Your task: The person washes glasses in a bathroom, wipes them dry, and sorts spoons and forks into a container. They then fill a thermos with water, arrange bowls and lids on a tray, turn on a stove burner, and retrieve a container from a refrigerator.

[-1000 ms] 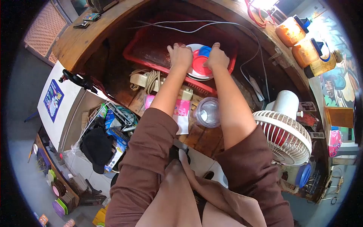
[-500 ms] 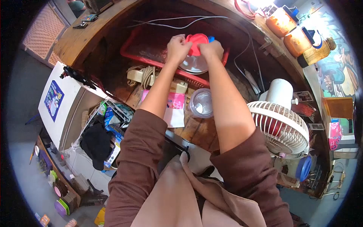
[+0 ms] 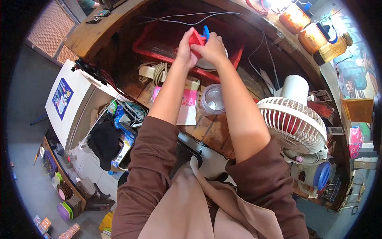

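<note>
Over the red plastic basket (image 3: 159, 55), my left hand (image 3: 187, 51) is closed on a red round plastic piece that looks like a lid (image 3: 195, 39), now turned nearly edge-on. My right hand (image 3: 213, 49) grips the same piece from the other side, its thumb against the red part. A blue round plastic part (image 3: 206, 32) stands up beside the right fingers, close against the red one. Below the hands, a pale round container (image 3: 207, 65) shows in the basket, partly hidden by the right hand. A clear plastic tub (image 3: 213, 99) stands on the wooden surface nearer me.
A power strip with coiled cord (image 3: 160, 72) lies beside the basket, near a pink and white packet (image 3: 188, 104). A white fan (image 3: 294, 119) stands at the right. Jars (image 3: 313, 38) line the upper ledge. A white cabinet (image 3: 65, 99) and a black cap (image 3: 104, 139) are at left.
The red piece has turned from facing me to nearly edge-on, and the blue part now stands upright beside it. Both hands have drawn closer together. The whole view has shifted slightly.
</note>
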`<state>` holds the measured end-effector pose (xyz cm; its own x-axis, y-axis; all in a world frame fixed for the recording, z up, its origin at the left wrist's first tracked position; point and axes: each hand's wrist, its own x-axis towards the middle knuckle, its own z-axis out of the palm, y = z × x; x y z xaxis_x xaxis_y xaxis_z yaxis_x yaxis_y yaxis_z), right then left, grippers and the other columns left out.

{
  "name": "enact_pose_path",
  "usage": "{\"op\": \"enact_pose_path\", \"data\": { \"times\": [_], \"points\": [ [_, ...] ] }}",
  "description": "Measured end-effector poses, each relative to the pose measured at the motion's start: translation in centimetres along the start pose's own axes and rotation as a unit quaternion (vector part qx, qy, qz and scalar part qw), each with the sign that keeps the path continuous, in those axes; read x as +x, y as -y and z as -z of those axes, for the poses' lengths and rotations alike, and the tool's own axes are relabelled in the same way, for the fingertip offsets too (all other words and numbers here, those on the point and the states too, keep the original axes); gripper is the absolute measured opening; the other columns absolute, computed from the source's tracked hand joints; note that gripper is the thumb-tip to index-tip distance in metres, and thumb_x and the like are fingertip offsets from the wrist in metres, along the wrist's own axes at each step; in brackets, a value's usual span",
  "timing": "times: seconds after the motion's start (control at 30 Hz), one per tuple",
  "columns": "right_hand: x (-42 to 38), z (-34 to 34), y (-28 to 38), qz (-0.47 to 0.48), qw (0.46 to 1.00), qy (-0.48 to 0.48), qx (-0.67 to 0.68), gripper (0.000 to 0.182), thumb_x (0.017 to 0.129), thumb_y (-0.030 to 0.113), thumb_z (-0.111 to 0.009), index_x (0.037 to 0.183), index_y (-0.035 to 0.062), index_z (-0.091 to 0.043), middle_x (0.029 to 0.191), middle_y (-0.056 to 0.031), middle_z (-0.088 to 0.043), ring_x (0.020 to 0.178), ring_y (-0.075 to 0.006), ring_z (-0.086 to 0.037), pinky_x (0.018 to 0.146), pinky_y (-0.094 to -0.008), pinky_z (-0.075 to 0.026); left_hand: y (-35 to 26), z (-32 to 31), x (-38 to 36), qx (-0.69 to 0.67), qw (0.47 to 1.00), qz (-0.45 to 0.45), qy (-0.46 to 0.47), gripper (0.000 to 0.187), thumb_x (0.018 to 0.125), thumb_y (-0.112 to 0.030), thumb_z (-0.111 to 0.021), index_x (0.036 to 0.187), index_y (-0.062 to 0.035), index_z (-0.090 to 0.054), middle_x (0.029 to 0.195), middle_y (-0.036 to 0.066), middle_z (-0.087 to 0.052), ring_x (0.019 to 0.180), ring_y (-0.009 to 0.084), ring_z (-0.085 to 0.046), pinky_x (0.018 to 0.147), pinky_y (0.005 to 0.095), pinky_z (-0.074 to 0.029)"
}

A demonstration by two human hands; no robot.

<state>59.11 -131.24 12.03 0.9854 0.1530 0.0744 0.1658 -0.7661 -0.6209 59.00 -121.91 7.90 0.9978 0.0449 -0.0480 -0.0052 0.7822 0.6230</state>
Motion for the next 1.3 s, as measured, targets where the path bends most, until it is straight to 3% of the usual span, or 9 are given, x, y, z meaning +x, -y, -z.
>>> {"op": "enact_pose_path", "data": {
  "times": [0.1,0.43,0.7,0.8,0.87,0.93,1.03,1.1,1.3],
  "points": [
    [-0.4,-0.4,0.9,0.052,0.995,-0.075,-0.038,0.071,0.050,0.033,-0.076,0.103,-0.0036,-0.045,0.103,-0.0208,-0.047,0.099,-0.0358,-0.047,0.082,-0.0404,-0.043,-0.4,0.9,-0.2,-0.139,0.987,0.027,0.074,0.030,0.079,-0.034,-0.049,0.097,-0.0099,-0.046,0.096,0.013,-0.054,0.085,0.0246,-0.054,0.078,0.0381,-0.045],
    [-1.9,-0.2,1.3,0.120,0.987,-0.095,-0.054,0.056,0.059,0.035,-0.072,0.100,0.0025,-0.052,0.101,-0.0177,-0.051,0.095,-0.0333,-0.051,0.079,-0.0400,-0.043,-0.5,1.9,-0.3,-0.072,0.996,-0.056,-0.024,0.034,0.085,-0.029,-0.032,0.112,-0.0088,-0.040,0.103,0.015,-0.052,0.093,0.0271,-0.052,0.080,0.0402,-0.044],
    [-2.6,1.2,1.4,-0.016,0.981,-0.192,0.007,0.030,0.070,0.034,-0.064,0.081,0.0058,-0.063,0.077,-0.0143,-0.063,0.075,-0.0315,-0.060,0.068,-0.0403,-0.047,-1.3,1.6,-2.2,-0.043,0.997,-0.028,0.059,0.048,0.087,-0.039,-0.028,0.117,-0.0048,-0.042,0.116,0.014,-0.049,0.107,0.0267,-0.048,0.090,0.0462,-0.039],
    [-3.0,2.4,2.0,-0.050,0.993,-0.097,-0.039,0.026,0.069,0.030,-0.066,0.077,0.0045,-0.063,0.076,-0.0157,-0.062,0.074,-0.0315,-0.061,0.068,-0.0399,-0.047,-1.3,1.9,-2.3,-0.066,0.996,-0.018,0.065,0.046,0.086,-0.037,-0.039,0.119,-0.0048,-0.041,0.116,0.014,-0.049,0.107,0.0260,-0.048,0.090,0.0422,-0.040],
    [-3.0,2.8,2.5,-0.058,0.993,-0.090,-0.058,0.026,0.068,0.030,-0.067,0.074,0.0047,-0.064,0.074,-0.0159,-0.062,0.072,-0.0313,-0.061,0.068,-0.0398,-0.047,-0.9,1.6,-2.9,0.112,0.990,-0.088,0.013,0.043,0.081,-0.023,-0.057,0.118,-0.0057,-0.042,0.110,0.011,-0.052,0.100,0.0218,-0.052,0.083,0.0374,-0.047],
    [-3.2,2.7,2.6,-0.066,0.992,-0.081,-0.077,0.026,0.067,0.030,-0.068,0.071,0.0049,-0.064,0.072,-0.0161,-0.062,0.071,-0.0311,-0.061,0.068,-0.0398,-0.047,-1.0,1.7,-3.0,0.074,0.994,-0.071,0.030,0.041,0.079,-0.007,-0.056,0.118,-0.0042,-0.041,0.110,0.012,-0.052,0.099,0.0212,-0.053,0.083,0.0357,-0.047],
    [-3.6,2.1,2.4,-0.045,0.981,-0.162,-0.094,0.030,0.065,0.032,-0.070,0.074,0.0046,-0.063,0.076,-0.0172,-0.062,0.074,-0.0297,-0.061,0.069,-0.0399,-0.047,-0.7,1.5,-3.1,0.036,0.994,-0.092,0.036,0.040,0.082,-0.004,-0.050,0.120,-0.0054,-0.039,0.111,0.012,-0.051,0.099,0.0218,-0.053,0.082,0.0365,-0.047],
    [-3.7,1.2,2.2,0.012,0.925,-0.374,-0.073,0.032,0.065,0.033,-0.070,0.077,0.0037,-0.062,0.079,-0.0179,-0.062,0.076,-0.0307,-0.061,0.069,-0.0400,-0.046,-0.6,1.6,-3.1,0.003,0.994,-0.111,-0.024,0.041,0.083,-0.001,-0.045,0.122,-0.0074,-0.037,0.112,0.011,-0.050,0.100,0.0224,-0.052,0.082,0.0372,-0.047],
    [-2.2,-0.1,0.3,0.001,0.981,-0.108,0.158,0.047,0.065,0.036,-0.069,0.091,-0.0010,-0.058,0.084,-0.0195,-0.061,0.077,-0.0332,-0.060,0.071,-0.0383,-0.046,-1.9,1.3,-4.3,-0.082,0.995,-0.044,0.033,0.039,0.085,-0.018,-0.048,0.122,-0.0104,-0.039,0.111,0.010,-0.050,0.100,0.0231,-0.051,0.084,0.0420,-0.045]
  ]
}}
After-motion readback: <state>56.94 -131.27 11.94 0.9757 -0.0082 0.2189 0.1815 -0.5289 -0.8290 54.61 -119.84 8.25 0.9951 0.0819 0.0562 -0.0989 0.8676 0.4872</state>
